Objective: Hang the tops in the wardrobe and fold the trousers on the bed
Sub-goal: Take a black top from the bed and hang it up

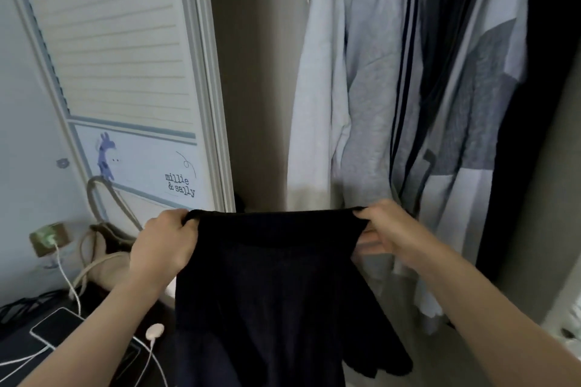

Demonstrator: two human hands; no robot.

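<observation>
A black garment (273, 286) hangs stretched between my two hands in front of the open wardrobe (261, 88). My left hand (163, 248) grips its top left corner, and my right hand (390, 229) grips its top right corner. The cloth drops straight down below my forearms. A piece of pale wood (371, 239), possibly a hanger, shows just under my right hand. I cannot tell whether the garment is a top or trousers. Inside the wardrobe hang several tops (377, 88) in white, grey and navy.
The white louvred wardrobe door (125, 56) stands open at the left. Below it are a beige bag with rope handles (103, 248), a wall plug with a white cable (50, 239) and a dark surface with a phone (53, 327).
</observation>
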